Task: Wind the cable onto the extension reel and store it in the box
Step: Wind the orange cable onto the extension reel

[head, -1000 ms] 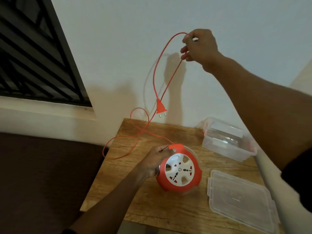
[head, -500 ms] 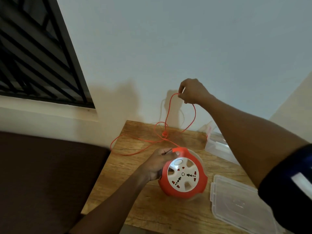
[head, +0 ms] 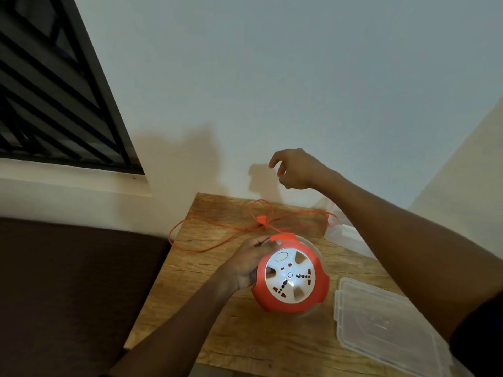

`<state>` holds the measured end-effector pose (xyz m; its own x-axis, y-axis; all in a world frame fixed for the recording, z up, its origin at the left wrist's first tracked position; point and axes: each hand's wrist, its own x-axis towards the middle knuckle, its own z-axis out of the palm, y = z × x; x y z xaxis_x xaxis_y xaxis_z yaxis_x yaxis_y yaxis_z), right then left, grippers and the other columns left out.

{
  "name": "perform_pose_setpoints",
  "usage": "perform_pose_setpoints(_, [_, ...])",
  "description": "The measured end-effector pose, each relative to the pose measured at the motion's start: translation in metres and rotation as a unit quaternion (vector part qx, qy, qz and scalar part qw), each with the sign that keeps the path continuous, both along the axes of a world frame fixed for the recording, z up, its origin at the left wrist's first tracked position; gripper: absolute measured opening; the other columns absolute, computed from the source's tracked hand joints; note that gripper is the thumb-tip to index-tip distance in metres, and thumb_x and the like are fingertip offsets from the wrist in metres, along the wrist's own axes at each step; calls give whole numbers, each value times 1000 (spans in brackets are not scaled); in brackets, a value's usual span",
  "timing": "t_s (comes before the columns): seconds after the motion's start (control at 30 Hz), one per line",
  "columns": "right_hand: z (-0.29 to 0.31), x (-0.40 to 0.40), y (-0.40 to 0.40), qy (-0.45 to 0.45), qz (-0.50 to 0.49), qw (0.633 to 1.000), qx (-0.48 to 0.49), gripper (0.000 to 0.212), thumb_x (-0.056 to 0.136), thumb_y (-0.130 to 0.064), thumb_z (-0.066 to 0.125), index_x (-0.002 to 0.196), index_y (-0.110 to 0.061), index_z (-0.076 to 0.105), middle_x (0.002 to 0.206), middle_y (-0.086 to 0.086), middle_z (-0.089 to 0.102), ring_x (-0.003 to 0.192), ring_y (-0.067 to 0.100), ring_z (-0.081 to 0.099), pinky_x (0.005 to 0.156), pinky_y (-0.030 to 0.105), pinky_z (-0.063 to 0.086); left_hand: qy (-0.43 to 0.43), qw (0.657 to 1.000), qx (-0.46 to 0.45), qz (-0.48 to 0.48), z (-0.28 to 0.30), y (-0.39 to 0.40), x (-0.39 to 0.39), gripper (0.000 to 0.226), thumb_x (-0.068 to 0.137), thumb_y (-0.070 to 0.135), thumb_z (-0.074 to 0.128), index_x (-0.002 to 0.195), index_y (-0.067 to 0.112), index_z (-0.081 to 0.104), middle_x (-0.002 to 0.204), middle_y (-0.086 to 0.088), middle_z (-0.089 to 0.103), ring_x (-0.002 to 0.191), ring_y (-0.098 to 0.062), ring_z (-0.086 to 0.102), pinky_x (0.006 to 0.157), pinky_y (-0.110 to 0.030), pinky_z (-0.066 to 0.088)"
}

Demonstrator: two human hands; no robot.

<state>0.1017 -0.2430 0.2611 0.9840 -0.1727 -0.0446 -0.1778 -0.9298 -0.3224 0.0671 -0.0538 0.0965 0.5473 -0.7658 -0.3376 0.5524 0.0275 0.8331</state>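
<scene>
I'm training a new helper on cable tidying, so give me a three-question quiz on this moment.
1. True or false: the right hand holds the cable.
2. Which hand grips the reel?
3. The lid lies: A) on the box, B) on the table beside the reel, C) on the floor.

Key: 1 false, it hangs empty above the table and the cable lies loose there. 2 the left hand. 3 B.
</scene>
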Motion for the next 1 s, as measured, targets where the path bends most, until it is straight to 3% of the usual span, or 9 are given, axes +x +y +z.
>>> perform_pose_setpoints(0.13, [0,-23,10,80,46,996,-5,17,80,-14,63,93,-24,66,66,-3,72,69,9,69,75,28,53,7,1000,1,-6,-1,-3,-2,49,79,32,85,119,7,73,108,-20,77,90,-31,76,64,-37,62])
perform_pose_setpoints(0.33, [-1,-80,15,113,148,980,-74,20,73,-7,63,78,-25,70,84,-10,67,81,12,63,70,27,51,11,1000,-7,1,0,-3,-3,47,77,33,87,115,9,76,105,-20,77,86,-29,76,63,-36,62])
perform_pose_setpoints(0.43, [-19,-115,32,111,259,941,-187,23,79,-18,66,98,-32,68,109,-8,60,101,17,58,76,34,51,13,1000,-11,11,3,-2,0,38,83,31,81,116,11,77,105,-19,77,85,-28,75,70,-38,61])
perform_pose_setpoints(0.53, [-42,-140,49,122,331,897,-267,53,82,-18,69,128,-39,54,138,3,43,112,26,54,75,40,53,19,999,-24,18,5,-1,6,36,87,30,77,117,11,76,105,-17,78,86,-29,76,71,-40,62])
perform_pose_setpoints(0.63, [-50,-145,56,90,338,877,-330,61,87,-19,67,137,-39,40,137,14,39,106,34,56,71,41,51,6,1000,-21,23,4,2,12,41,87,34,77,119,9,75,112,-20,76,93,-34,75,75,-45,62])
perform_pose_setpoints(0.77, [-53,-142,56,65,284,894,-341,72,91,-26,63,145,-44,20,129,17,47,110,36,55,62,36,44,-9,1000,-11,23,7,6,17,41,80,41,81,112,16,79,115,-19,76,95,-35,76,79,-47,63])
perform_pose_setpoints(1.0, [-64,-134,63,58,278,882,-377,86,74,-35,81,145,-33,32,129,14,59,111,32,60,78,41,54,-11,999,5,34,11,4,19,49,83,41,77,124,14,72,120,-21,74,97,-38,75,77,-50,63])
